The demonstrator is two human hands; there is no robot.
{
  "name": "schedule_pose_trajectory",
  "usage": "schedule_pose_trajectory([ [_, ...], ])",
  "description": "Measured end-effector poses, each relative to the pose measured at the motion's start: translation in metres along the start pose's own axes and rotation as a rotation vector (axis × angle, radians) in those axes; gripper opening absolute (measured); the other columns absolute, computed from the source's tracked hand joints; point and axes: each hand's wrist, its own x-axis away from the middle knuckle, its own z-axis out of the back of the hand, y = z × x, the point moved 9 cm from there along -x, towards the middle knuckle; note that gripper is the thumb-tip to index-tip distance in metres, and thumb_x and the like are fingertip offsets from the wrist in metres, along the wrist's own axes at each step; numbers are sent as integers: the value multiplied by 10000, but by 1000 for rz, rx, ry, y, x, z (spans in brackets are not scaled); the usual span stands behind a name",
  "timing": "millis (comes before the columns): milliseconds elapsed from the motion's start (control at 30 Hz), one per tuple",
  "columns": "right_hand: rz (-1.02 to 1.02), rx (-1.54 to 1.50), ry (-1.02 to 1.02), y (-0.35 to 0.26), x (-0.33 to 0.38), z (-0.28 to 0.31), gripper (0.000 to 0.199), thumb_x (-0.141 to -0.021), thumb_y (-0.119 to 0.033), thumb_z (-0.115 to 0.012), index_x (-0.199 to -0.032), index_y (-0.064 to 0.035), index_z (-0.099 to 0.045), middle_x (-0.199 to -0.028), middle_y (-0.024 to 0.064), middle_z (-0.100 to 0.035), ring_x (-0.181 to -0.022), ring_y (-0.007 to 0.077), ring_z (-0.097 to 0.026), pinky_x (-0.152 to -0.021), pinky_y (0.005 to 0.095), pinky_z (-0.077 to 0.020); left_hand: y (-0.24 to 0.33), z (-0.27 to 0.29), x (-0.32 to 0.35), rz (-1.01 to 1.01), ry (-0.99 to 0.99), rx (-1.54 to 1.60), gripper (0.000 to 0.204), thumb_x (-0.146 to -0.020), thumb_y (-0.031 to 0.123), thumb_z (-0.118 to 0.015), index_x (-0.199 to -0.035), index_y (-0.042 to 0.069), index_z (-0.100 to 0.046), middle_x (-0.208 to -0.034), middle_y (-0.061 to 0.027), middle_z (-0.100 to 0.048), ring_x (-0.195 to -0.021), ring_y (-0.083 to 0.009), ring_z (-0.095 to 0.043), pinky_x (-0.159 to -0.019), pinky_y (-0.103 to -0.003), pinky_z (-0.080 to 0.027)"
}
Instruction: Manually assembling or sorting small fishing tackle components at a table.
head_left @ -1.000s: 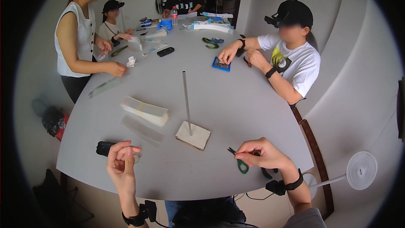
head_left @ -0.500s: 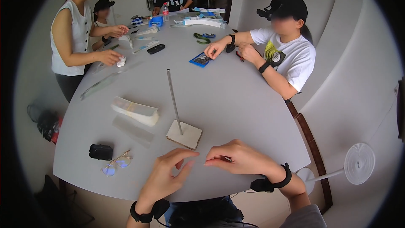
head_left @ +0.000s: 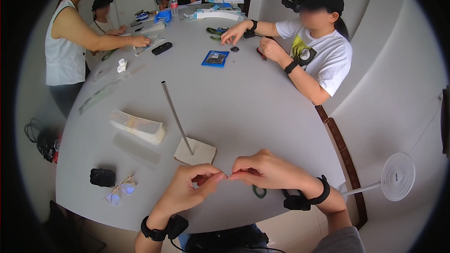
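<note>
Fingertip to fingertip, my left hand (head_left: 196, 182) and my right hand (head_left: 262, 171) meet above the near part of the table, both closed in a pinch. Something thin and tiny seems to lie between them, too small to name. Just beyond my hands a thin metal rod (head_left: 177, 118) stands, slightly tilted, on a pale square base (head_left: 201, 152). A dark green loop (head_left: 259, 191), like a scissor handle, shows under my right hand; the rest of it is hidden.
On the grey table (head_left: 262, 98), a banded bundle of clear plastic sleeves (head_left: 138, 126), a black case (head_left: 102, 177) and eyeglasses (head_left: 121, 190) lie to the left. Across the right side, a person in a cap (head_left: 309, 47) works near a blue packet (head_left: 215, 58). Others work farther back.
My left thumb and fingers have closed, and the hands have come together. The green loop now shows under my right hand. The person at left has reached farther across; the view has shifted slightly.
</note>
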Motion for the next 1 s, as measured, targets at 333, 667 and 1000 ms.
schedule_pose_trajectory([
  [333,-89,-63,50,28,14,24,81,-872,-102,-595,-897,-27,-616,-577,95,-572,-459,209,-521,-484,305,-404,-14,16,-14,40,82,-21,86,-875,41,-601,-870,2,-677,-610,49,-514,-518,6,-380,-461,-175,-292],
  [667,-149,124,-45,20,10,25,48,-836,-55,-617,-854,-12,-630,-676,89,-638,-554,197,-611,-518,277,-451,-26,23,-15,36,116,33,91,-879,38,-598,-877,-2,-680,-605,49,-499,-517,3,-384,-461,-172,-289],
  [1000,-215,101,-98,19,8,19,81,-862,-79,-600,-850,-1,-612,-561,77,-602,-513,202,-615,-513,263,-461,-18,30,-6,-50,147,40,92,-881,51,-602,-853,9,-679,-542,59,-477,-484,2,-350,-452,-185,-265],
])
